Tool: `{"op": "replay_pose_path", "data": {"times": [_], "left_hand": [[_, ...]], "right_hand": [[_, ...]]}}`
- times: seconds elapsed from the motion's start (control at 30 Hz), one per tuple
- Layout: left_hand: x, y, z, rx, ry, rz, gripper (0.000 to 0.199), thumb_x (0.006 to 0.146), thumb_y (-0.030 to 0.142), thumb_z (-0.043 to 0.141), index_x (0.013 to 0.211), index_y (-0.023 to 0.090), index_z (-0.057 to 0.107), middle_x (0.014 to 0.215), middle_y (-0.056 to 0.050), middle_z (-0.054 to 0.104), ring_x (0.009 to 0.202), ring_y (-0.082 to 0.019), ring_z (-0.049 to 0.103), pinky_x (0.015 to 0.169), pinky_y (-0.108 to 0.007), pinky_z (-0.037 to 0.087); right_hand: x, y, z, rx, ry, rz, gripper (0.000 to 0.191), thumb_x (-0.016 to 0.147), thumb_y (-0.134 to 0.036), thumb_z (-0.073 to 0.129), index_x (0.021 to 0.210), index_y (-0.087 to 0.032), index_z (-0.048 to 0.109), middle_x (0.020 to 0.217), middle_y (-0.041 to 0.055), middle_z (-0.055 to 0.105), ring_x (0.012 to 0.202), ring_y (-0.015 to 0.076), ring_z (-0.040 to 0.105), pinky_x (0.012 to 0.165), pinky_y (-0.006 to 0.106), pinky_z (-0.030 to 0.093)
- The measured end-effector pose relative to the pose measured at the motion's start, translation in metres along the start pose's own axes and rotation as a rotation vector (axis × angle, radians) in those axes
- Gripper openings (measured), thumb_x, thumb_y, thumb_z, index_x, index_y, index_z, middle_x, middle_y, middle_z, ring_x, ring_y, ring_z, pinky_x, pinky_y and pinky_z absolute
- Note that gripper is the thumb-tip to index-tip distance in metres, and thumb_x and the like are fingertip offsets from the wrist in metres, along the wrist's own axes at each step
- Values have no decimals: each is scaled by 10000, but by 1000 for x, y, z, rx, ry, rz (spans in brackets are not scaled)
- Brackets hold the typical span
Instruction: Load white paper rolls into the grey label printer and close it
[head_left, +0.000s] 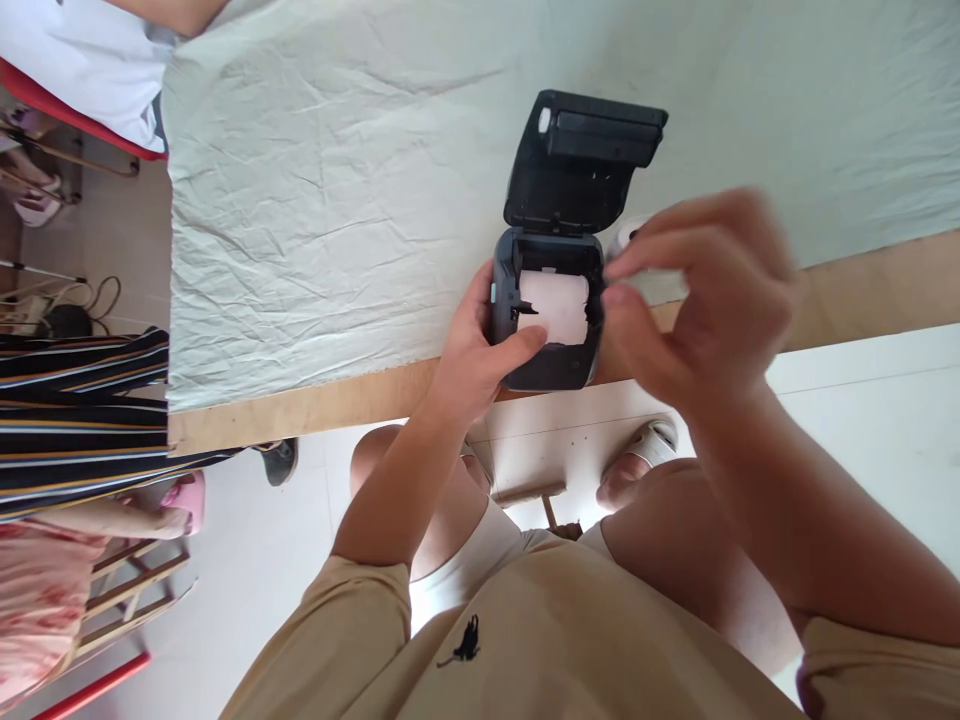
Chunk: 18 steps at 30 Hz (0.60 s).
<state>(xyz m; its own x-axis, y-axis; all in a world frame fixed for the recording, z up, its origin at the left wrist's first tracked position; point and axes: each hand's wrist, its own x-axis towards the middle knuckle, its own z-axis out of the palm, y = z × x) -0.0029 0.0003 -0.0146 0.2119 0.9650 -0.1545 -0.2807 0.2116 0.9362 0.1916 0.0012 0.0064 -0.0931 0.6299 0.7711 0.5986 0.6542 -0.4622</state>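
A small dark portable printer (559,372) is in my left hand (476,350), at the table's near edge. Its lid (577,165) is swung up, away from me. Inside the bay lies a white paper roll (566,300), its front edge looking ragged. My left thumb rests on the paper while the fingers wrap round the printer's left side. My right hand (712,300), blurred by motion, hovers at the printer's right side. A small gap shows between its thumb and index fingertips, with nothing visible between them. Partly hidden behind that hand is a white, roll-like object (628,232).
A wrinkled pale green cloth (337,200) covers the table, whose wooden edge (315,392) runs in front of me. Another person's arm and white clothing (97,70) are at the upper left. Striped fabric (82,420) and a wooden stool (131,590) show on the left.
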Motion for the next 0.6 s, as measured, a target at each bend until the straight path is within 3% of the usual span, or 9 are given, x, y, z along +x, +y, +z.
{"op": "replay_pose_path", "data": {"times": [0.1, 0.17, 0.27, 0.37, 0.47, 0.6], "left_hand": [[0, -1, -2, 9, -28, 14, 649, 750, 448, 980, 1311, 292, 693, 1089, -35, 786, 1032, -274, 808, 866, -377, 680], [1, -2, -4, 17, -31, 4, 669, 733, 417, 987, 1320, 296, 692, 1046, -25, 773, 986, -261, 799, 826, -364, 668], [3, -3, -5, 26, -4, -1, 719, 695, 435, 1005, 1327, 292, 693, 1056, -31, 769, 985, -267, 799, 836, -383, 668], [2, -2, -4, 35, 12, -12, 778, 676, 498, 1017, 1349, 294, 683, 1142, -60, 776, 1103, -327, 807, 924, -445, 670], [0, -1, -3, 20, 11, -18, 774, 688, 503, 1021, 1350, 298, 678, 1186, -68, 783, 1198, -373, 803, 987, -488, 672], [-1, 1, 1, -49, -2, 14, 616, 827, 620, 914, 1296, 294, 684, 1228, -64, 817, 1310, -366, 787, 1041, -477, 685]], "right_hand": [[4, 11, -5, -67, -14, 97, 382, 1003, -260, 613, 1375, -345, 619, 1423, 106, 687, 1448, 338, 645, 1121, 574, 582], [5, 16, -7, -13, -60, 108, 505, 1012, -288, 598, 1506, -363, 527, 1535, 112, 618, 1530, 356, 597, 1191, 608, 551], [3, 13, -8, 41, 27, 80, 392, 1032, -386, 591, 1424, -373, 577, 1341, 80, 685, 1258, 319, 742, 1039, 563, 615], [-5, 1, -7, 29, 91, 161, 102, 1011, -402, 619, 1054, -314, 647, 912, 12, 679, 783, 212, 701, 712, 419, 569], [-14, -6, -3, 90, -19, 358, 278, 968, -357, 666, 776, -266, 489, 629, -44, 499, 518, 125, 446, 502, 319, 363], [-17, 0, 2, 239, -198, 533, 428, 935, -348, 722, 677, -248, 396, 535, -61, 399, 474, 95, 320, 440, 285, 242]]}}
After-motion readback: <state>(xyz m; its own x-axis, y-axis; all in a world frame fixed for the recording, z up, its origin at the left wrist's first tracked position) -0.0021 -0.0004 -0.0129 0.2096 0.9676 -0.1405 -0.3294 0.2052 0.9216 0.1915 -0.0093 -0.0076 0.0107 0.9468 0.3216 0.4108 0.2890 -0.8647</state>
